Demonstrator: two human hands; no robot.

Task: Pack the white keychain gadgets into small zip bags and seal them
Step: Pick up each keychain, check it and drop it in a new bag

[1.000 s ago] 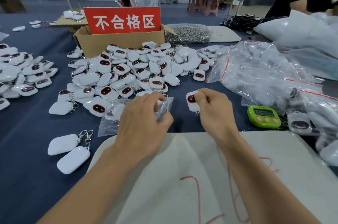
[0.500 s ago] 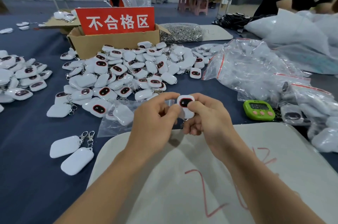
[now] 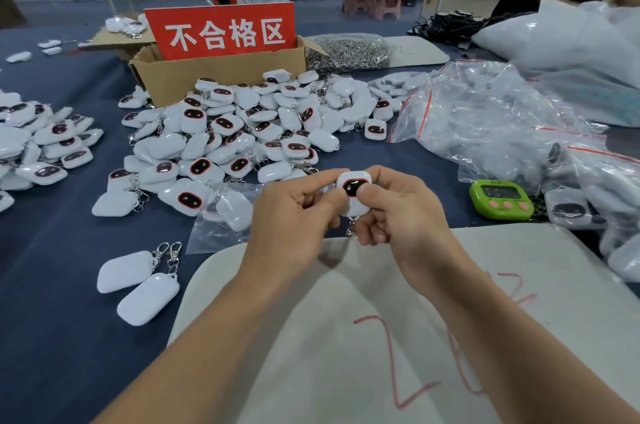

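My right hand point(image 3: 398, 212) pinches a white keychain gadget point(image 3: 352, 185) with a dark red-rimmed face, thumb on its front; its metal clip hangs below. My left hand point(image 3: 294, 212) pinches a small clear zip bag against the gadget's left side; the bag is mostly hidden by my fingers. Both hands are raised above a white sheet point(image 3: 398, 337) with red marks. A large pile of loose gadgets point(image 3: 242, 133) lies beyond on the blue table. Several clear zip bags point(image 3: 218, 219) lie left of my left hand.
A cardboard box point(image 3: 214, 74) with a red sign stands behind the pile. Two face-down gadgets point(image 3: 138, 281) lie at the near left, another heap point(image 3: 38, 146) far left. Filled bags point(image 3: 502, 126) and a green timer point(image 3: 500, 198) sit right. A bag of metal clips point(image 3: 346, 53) lies behind.
My right hand brought the gadget from the table up to the left hand's bag. Both hands met and rose slightly above the white sheet.
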